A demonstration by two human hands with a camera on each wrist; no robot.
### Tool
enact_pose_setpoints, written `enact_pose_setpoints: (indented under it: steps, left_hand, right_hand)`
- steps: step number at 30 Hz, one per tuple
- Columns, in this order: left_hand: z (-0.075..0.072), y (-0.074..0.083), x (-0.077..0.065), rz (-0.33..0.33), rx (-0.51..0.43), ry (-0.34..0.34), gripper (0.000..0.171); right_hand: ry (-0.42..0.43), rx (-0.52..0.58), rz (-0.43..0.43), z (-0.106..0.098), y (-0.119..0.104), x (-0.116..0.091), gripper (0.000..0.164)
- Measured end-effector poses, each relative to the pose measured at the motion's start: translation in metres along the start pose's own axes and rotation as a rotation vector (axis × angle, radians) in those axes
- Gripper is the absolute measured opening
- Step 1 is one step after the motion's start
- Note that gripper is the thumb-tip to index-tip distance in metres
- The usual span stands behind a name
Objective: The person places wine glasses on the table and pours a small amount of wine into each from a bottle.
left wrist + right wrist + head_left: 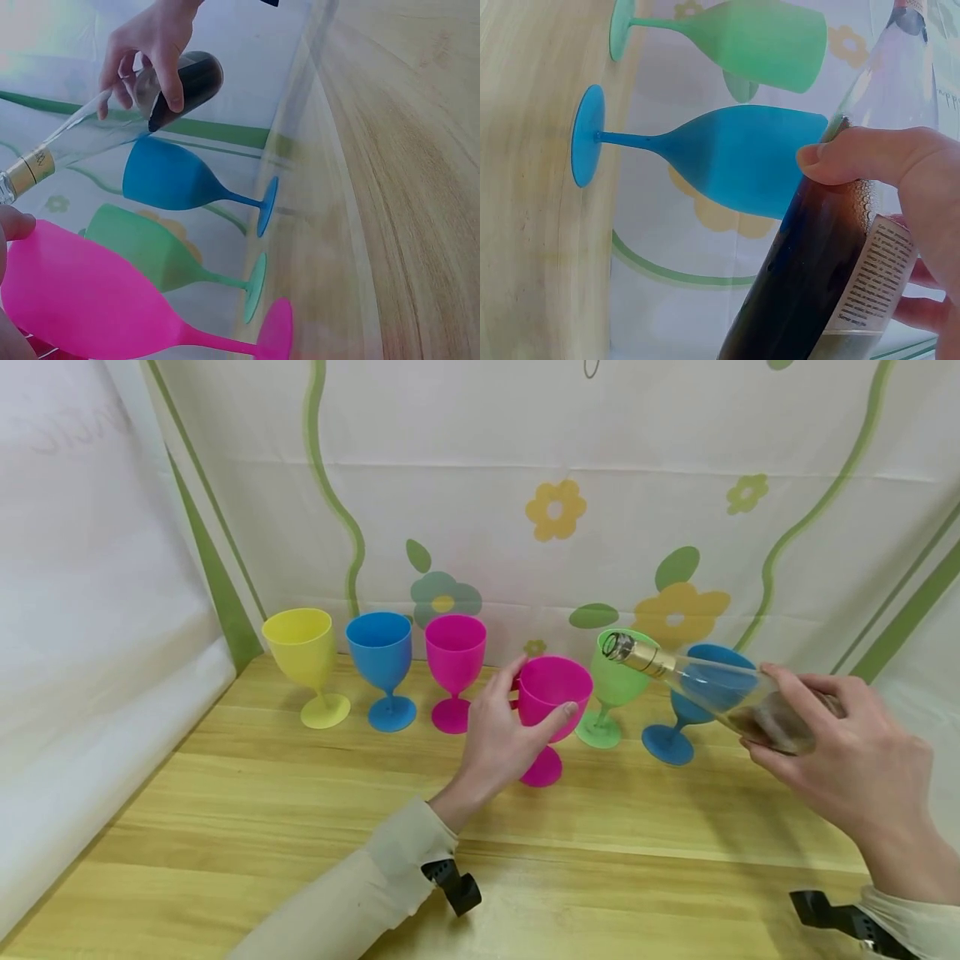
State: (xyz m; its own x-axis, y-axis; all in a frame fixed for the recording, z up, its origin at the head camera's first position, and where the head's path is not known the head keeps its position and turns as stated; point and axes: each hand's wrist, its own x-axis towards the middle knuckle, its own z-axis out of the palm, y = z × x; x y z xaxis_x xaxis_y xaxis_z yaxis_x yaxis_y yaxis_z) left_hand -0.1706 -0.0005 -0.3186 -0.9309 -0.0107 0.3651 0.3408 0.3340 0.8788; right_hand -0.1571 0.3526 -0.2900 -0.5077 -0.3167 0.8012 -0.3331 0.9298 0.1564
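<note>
left hand [504,735] grips the held pink goblet [536,703] round its bowl, thumb across the near side. goblet looks roughly upright, foot down; i can't tell if the foot touches the table [300,827].

right hand [855,752] holds the glass bottle [720,689] by its body, thumb on one side, fingers on the other. bottle tilted, neck pointing left toward the held pink goblet, mouth apart from it. dark liquid [795,262] sits in the base end, printed label [874,289] on the body, gold band [651,658] on the neck.

just right of the held pink goblet, a bit farther: light green goblet [615,685], upright. right of that, right blue goblet [727,154], partly behind the bottle from up here at the head.

to the left, in a row: far pink goblet [456,660], left blue goblet [381,656], yellow goblet [303,652] at the end, all upright, apart from each other.

beige sleeves [375,868], black straps [453,885] at the wrists. flowered curtain [465,510] on the far side, white sheet [90,652] on the left.
</note>
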Motion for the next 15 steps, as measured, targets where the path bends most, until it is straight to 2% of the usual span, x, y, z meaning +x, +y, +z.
enact_pose_setpoints:
  steps: [15]
  left_hand:
    - [0.0038,-0.0006,-0.0003,0.02,0.011,-0.001,0.083]
  right_hand:
    - [-0.027,-0.023,-0.027,-0.0051,-0.0053,0.0011,0.082]
